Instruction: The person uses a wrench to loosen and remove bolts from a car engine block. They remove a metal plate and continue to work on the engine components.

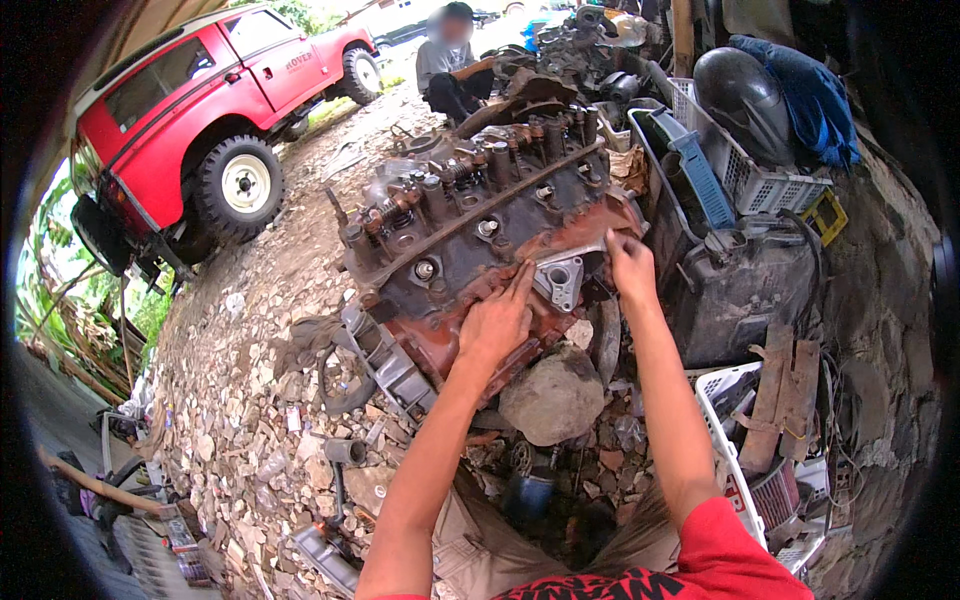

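A rusty, dark engine block [420, 325] with valve gear [470, 175] along its top sits before me, a pale rock [550, 395] under its near side. A triangular silver metal plate [560, 282] with holes lies against the block's reddish side. My left hand [495, 325] rests on the block with fingers stretched toward the plate's left edge, touching it. My right hand [630, 265] has curled fingers at the plate's upper right, closed on a thin pale edge or piece that I cannot make out clearly.
A red off-road vehicle [240, 110] stands back left; another person [450, 80] squats behind the engine. Plastic crates [745, 195], a black metal tank [740, 290] and wooden boards [775, 400] line the right. Stony ground [240, 380] holds metal castings [380, 360] and a pipe [345, 450].
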The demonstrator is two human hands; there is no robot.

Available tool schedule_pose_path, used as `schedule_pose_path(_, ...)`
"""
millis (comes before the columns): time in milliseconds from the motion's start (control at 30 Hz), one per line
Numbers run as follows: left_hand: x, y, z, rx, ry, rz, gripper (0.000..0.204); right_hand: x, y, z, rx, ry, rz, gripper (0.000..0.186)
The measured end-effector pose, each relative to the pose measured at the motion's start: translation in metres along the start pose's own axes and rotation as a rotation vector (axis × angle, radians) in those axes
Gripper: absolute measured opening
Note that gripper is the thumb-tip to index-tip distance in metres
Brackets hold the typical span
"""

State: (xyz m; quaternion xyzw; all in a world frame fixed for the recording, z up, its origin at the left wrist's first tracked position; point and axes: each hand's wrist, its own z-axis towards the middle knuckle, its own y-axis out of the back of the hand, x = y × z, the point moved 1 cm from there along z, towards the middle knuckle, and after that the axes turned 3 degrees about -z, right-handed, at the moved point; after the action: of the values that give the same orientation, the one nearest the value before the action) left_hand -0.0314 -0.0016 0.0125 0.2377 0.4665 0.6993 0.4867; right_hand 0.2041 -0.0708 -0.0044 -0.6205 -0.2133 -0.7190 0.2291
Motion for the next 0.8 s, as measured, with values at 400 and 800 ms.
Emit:
schedule_pose_path(400,0.01,-0.007,-0.011,-0.114,0.007,-0.059,0.074,0.088,-0.057,-0.043,-0.153,0.746,-0.011,0.028)
schedule_pose_path(800,0.011,-0.01,-0.006,-0.044,-0.065,0.094,0.063,-0.039,0.052,-0.058,0.229,-0.428,0.325,0.031)
